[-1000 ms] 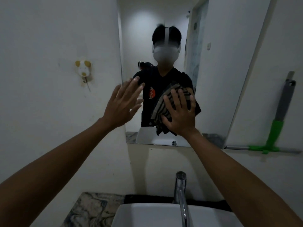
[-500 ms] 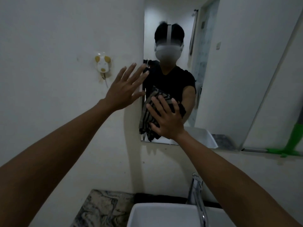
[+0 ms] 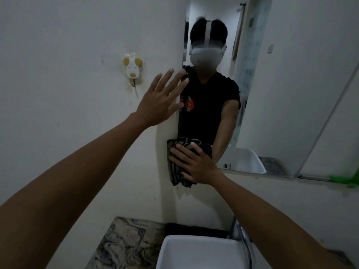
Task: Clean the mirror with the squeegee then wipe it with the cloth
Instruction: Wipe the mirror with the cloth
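Note:
The mirror hangs on the white wall above the sink and reflects a person in a black shirt. My right hand presses a dark striped cloth flat against the mirror's lower left corner, the cloth hanging over the edge onto the wall. My left hand is open with fingers spread, its fingertips at the mirror's left edge, palm near the wall. The green squeegee shows only partly at the right edge, resting on the ledge under the mirror.
A white sink with a chrome tap sits below. A marbled counter lies to its left. A small mouse-shaped hook is stuck on the wall left of the mirror.
My right hand has slid the cloth down and to the left, from the mirror's middle to its lower left corner. My left hand stays spread at the left edge. The view has shifted left.

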